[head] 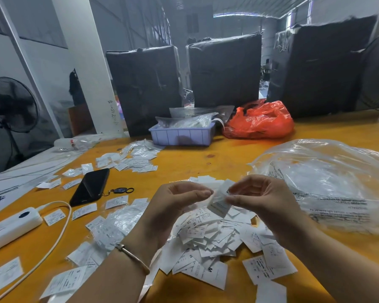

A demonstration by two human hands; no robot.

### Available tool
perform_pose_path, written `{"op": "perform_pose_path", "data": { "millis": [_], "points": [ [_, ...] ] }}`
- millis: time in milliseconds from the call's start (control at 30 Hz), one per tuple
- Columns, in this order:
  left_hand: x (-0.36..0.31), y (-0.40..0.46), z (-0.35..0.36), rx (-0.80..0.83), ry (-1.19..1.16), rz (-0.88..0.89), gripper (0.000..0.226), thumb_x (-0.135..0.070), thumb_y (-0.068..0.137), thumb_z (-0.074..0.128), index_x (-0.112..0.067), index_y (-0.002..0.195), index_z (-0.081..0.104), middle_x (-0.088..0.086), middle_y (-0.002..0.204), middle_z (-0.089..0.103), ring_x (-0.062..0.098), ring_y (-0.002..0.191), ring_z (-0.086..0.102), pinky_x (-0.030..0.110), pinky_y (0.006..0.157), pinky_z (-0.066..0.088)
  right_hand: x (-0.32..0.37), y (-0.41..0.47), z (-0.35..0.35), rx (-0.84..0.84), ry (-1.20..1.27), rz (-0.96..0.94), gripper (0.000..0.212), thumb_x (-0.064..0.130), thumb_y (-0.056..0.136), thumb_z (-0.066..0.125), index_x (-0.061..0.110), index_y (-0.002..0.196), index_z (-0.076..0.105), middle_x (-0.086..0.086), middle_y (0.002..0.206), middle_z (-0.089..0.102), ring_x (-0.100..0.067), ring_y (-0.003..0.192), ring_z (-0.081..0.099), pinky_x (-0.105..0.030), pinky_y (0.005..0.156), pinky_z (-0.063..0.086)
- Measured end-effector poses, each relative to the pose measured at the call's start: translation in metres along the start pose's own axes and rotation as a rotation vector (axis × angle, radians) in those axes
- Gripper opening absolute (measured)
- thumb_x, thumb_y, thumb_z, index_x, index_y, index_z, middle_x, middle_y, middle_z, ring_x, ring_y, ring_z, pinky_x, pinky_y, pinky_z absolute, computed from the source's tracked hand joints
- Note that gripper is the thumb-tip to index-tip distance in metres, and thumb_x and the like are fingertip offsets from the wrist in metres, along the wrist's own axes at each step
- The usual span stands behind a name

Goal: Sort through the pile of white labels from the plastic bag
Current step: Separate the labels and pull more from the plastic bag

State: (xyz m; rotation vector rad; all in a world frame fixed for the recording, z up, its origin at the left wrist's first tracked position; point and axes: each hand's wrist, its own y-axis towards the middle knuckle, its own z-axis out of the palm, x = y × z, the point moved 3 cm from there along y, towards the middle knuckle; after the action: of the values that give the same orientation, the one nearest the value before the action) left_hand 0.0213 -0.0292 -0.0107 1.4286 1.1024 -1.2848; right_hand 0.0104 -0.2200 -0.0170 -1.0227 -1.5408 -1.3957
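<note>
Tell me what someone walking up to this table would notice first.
Probably the two hands, left hand and right hand, pinching one small white label between them, held above a heap of white labels on the orange table. Next comes the big clear plastic bag at the right, then the bright red bag at the far edge beside a pale blue tray.
</note>
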Motion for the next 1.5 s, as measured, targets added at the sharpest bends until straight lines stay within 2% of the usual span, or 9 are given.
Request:
{"op": "perform_pose_path", "data": {
  "millis": [100, 300, 400, 500, 667, 833, 1033, 1367, 1500],
  "points": [
    [0.0, 0.0, -0.003, -0.041, -0.059, -0.012, 0.022, -0.025, 0.061, 0.08, -0.016, 0.081, 0.081, -0.001, 0.077, 0.073, 0.009, 0.069, 0.063, 0.022, 0.074, 0.049, -0.005, 0.003, 0.0, -0.045, 0.009, 0.042, 0.023, -0.008, 0.076, 0.067, 0.014, 0.069, 0.071, -0.007, 0.076, 0.07, -0.015, 0.071, 0.068, -0.019, 0.058, 0.053],
    [0.0, 0.0, -0.002, 0.017, -0.119, -0.029, 0.012, 0.004, 0.079, 0.07, -0.008, 0.079, 0.068, 0.014, 0.087, 0.075, 0.019, 0.076, 0.072, 0.025, 0.069, 0.058, 0.002, 0.001, 0.005, -0.011, -0.01, -0.053, 0.039, -0.014, 0.079, 0.057, 0.022, 0.081, 0.071, -0.015, 0.083, 0.063, -0.015, 0.056, 0.063, -0.024, 0.051, 0.05],
    [-0.001, -0.001, 0.001, 0.039, -0.119, -0.011, 0.015, 0.007, 0.076, 0.072, -0.003, 0.083, 0.064, 0.017, 0.089, 0.075, 0.024, 0.08, 0.073, 0.03, 0.069, 0.06, -0.001, 0.001, 0.003, -0.051, -0.019, -0.078, 0.052, -0.012, 0.08, 0.058, 0.031, 0.106, 0.069, -0.018, 0.089, 0.066, -0.033, 0.072, 0.064, -0.049, 0.067, 0.055],
    [-0.002, -0.002, 0.002, 0.024, -0.089, 0.042, 0.028, -0.001, 0.064, 0.079, 0.0, 0.089, 0.068, 0.018, 0.088, 0.074, 0.026, 0.079, 0.073, 0.03, 0.068, 0.06, -0.003, 0.004, -0.005, -0.134, -0.027, -0.121, 0.056, -0.009, 0.081, 0.061, 0.025, 0.125, 0.058, -0.015, 0.083, 0.07, -0.037, 0.083, 0.065, -0.046, 0.076, 0.057],
    [-0.002, -0.003, 0.002, -0.022, 0.015, 0.154, 0.024, 0.006, 0.072, 0.078, -0.006, 0.092, 0.075, 0.013, 0.085, 0.076, 0.021, 0.078, 0.073, 0.027, 0.071, 0.06, 0.013, 0.004, -0.016, -0.255, -0.086, -0.236, 0.018, 0.002, 0.082, 0.07, 0.021, 0.082, 0.07, 0.0, 0.074, 0.071, -0.013, 0.069, 0.064, -0.023, 0.061, 0.051],
    [-0.005, -0.005, 0.004, -0.046, 0.058, 0.25, 0.029, 0.006, 0.068, 0.082, -0.006, 0.094, 0.074, 0.011, 0.086, 0.077, 0.017, 0.082, 0.074, 0.019, 0.073, 0.056, 0.028, -0.002, -0.01, -0.155, -0.111, -0.327, 0.006, 0.007, 0.082, 0.072, 0.012, 0.08, 0.074, 0.004, 0.068, 0.064, -0.005, 0.061, 0.057, -0.014, 0.057, 0.042],
    [-0.01, -0.008, 0.007, -0.04, 0.077, 0.299, 0.034, -0.006, 0.064, 0.084, -0.011, 0.096, 0.074, 0.008, 0.086, 0.077, 0.019, 0.084, 0.075, 0.022, 0.076, 0.057, 0.034, -0.007, -0.004, -0.033, -0.163, -0.38, 0.008, 0.003, 0.082, 0.07, 0.006, 0.075, 0.073, -0.003, 0.071, 0.059, -0.023, 0.065, 0.058, -0.036, 0.056, 0.044],
    [-0.01, -0.011, 0.009, 0.019, 0.139, 0.3, 0.031, 0.0, 0.068, 0.083, -0.009, 0.095, 0.072, 0.009, 0.086, 0.077, 0.024, 0.086, 0.074, 0.028, 0.082, 0.059, 0.034, -0.005, -0.004, -0.016, -0.21, -0.386, 0.009, 0.003, 0.081, 0.071, 0.009, 0.075, 0.073, -0.001, 0.071, 0.062, -0.02, 0.067, 0.059, -0.038, 0.061, 0.047],
    [-0.01, -0.011, 0.01, 0.024, 0.158, 0.306, 0.034, -0.012, 0.064, 0.084, -0.011, 0.095, 0.072, 0.008, 0.086, 0.077, 0.025, 0.086, 0.074, 0.032, 0.083, 0.06, 0.033, -0.004, -0.005, -0.014, -0.169, -0.385, 0.008, 0.003, 0.082, 0.07, 0.008, 0.076, 0.073, -0.004, 0.072, 0.061, -0.027, 0.068, 0.058, -0.044, 0.062, 0.046]
  ]
}}
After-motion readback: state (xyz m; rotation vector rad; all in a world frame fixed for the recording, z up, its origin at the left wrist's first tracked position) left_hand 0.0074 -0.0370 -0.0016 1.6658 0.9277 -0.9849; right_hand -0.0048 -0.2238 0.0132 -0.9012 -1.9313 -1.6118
